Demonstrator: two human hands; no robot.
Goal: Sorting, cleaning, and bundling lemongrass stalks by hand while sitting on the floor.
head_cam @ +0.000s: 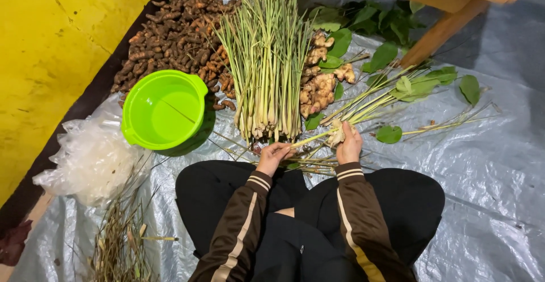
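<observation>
Lemongrass, a loose bunch of pale green stalks with whitish root ends, lies slanting towards two o'clock from our knees, its thick ends drawn in close, we judge, so that both hands can work them without a stretch. Our right hand is closed round the root ends of that bunch. Our left hand is curled at the near tip of a single thin stalk that runs across to the right hand; whether its fingers actually pinch it we cannot tell.

At twelve o'clock a neat stack of trimmed lemongrass lies with all its bases turned to us, apparently kept apart from the loose bunch. Knobbly beige ginger roots sit just beside it at one o'clock, among broad green leaves. A heap of brown finger-shaped roots fills eleven o'clock, and a bright green round plastic bucket stands at ten. A crumpled clear plastic bag is at nine, dry stalk scraps at seven. Everything rests on a grey plastic tarpaulin.
</observation>
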